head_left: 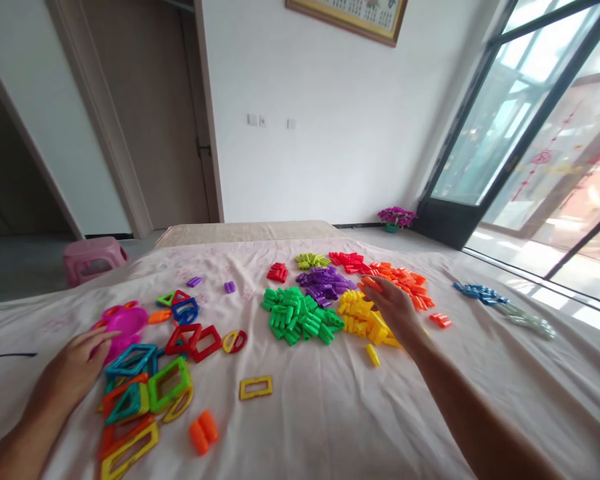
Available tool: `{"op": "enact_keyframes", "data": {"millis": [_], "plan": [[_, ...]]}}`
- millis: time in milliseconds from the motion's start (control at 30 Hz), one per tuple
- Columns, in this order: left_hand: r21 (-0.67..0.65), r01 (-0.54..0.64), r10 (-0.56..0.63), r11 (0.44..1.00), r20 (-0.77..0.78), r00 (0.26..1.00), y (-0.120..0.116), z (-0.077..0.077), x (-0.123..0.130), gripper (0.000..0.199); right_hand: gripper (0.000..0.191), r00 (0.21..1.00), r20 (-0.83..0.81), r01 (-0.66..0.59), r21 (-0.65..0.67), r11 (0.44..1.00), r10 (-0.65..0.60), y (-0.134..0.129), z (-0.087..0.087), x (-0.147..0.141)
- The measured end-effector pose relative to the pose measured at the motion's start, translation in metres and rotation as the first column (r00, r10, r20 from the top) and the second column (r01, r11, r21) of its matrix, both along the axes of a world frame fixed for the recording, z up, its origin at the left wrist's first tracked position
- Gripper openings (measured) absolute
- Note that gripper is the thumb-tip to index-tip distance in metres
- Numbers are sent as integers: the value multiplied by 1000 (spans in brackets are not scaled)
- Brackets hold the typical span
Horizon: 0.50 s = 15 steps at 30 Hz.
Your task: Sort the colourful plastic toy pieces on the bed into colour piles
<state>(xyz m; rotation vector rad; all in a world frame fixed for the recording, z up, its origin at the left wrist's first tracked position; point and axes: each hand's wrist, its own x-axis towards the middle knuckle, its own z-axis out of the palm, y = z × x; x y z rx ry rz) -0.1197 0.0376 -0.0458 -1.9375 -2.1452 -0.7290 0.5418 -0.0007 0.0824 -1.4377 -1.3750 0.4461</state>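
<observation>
My left hand (80, 363) is closed at the near-left edge of a magenta plastic piece (133, 321) with a scalloped outline. Below it lies a group of magnetic building tiles, among them a teal frame (133, 361) and a green square (170, 385). My right hand (393, 303) pinches an orange plastic connector block (371, 285) above the yellow block pile (363, 317). Beside that hand lies a pile of orange blocks (405, 280). The green pile (300, 317) and purple pile (325, 283) are to its left.
Red blocks (347, 261) and lime blocks (313, 261) lie at the back. Blue (480, 293) and pale blocks (530, 321) are far right. A yellow rectangular tile (256, 387) and joined orange blocks (203, 432) lie in front on the cloth. A pink stool (93, 260) stands beyond.
</observation>
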Motion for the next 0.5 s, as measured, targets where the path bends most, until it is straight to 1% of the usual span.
{"op": "enact_keyframes", "data": {"millis": [67,133,233,300,367,400,433,500], "plan": [[-47,14,-12,999,41,999,0,-2,-3,53,51,996,13,86,-17,996,-86,9,-3,26],[-72,14,-8,997,83,997,0,-4,-5,54,49,981,56,190,-35,981,-188,24,-10,57],[-67,27,-18,997,123,992,2,-6,-8,51,48,926,140,360,-43,932,-351,45,-20,103],[-50,27,-20,998,137,990,3,-6,-8,47,49,870,221,455,-15,891,-440,53,-24,122],[-34,15,-10,999,150,989,3,-6,-7,40,48,823,289,501,34,865,-488,54,-28,122],[-23,10,-6,1000,161,987,3,-6,-6,38,46,820,307,493,49,868,-483,53,-30,116],[-12,9,-7,1000,172,985,2,-5,-5,37,43,834,315,460,59,886,-454,50,-32,104],[2,17,-17,1000,189,982,1,-4,-4,36,36,878,351,323,73,944,-327,42,-34,73]]}}
